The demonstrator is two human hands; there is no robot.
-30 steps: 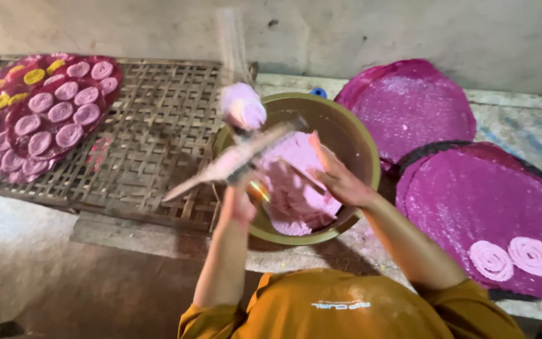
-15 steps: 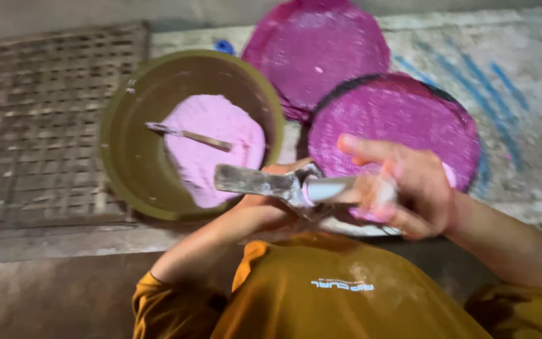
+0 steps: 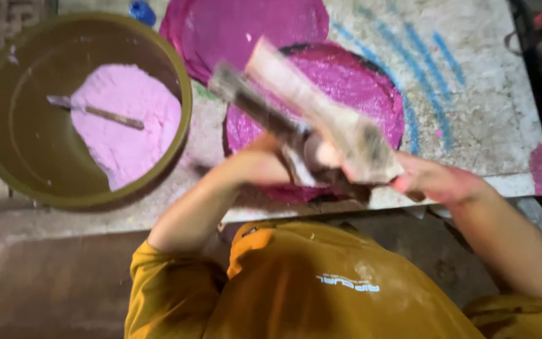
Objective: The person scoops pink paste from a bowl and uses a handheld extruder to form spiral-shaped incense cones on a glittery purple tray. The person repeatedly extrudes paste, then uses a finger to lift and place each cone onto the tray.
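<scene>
In the head view, two long flat tools are held crossed above the near magenta disc [image 3: 346, 94], which lies on the bench [image 3: 490, 107]. The left hand [image 3: 265, 164] is closed round the handle of the darker blade [image 3: 252, 103]; the right hand [image 3: 431, 179] is closed round the lower end of the paler, dough-caked blade [image 3: 321, 116]. Both blades are blurred, so the exact contact between them cannot be told, though they appear to meet just in front of the near disc's near edge.

Left of that disc stands an olive-green basin [image 3: 7, 182] holding a mass of pale pink dough [image 3: 127, 125], with a small stick-handled scraper [image 3: 95, 112] lying on the dough. Behind the near disc lies a second magenta disc [image 3: 246, 28], partly overlapped by it, and a small blue object [image 3: 140, 10] sits between that far disc and the basin.

As a judgement, scrapings could be flung onto the near disc's surface or over the bench edge if the blades are drawn across each other too sharply. A finger could be caught, since both hands are gripped close to the crossing. The near disc, overhanging the bench edge, could be knocked down by a forearm.
</scene>
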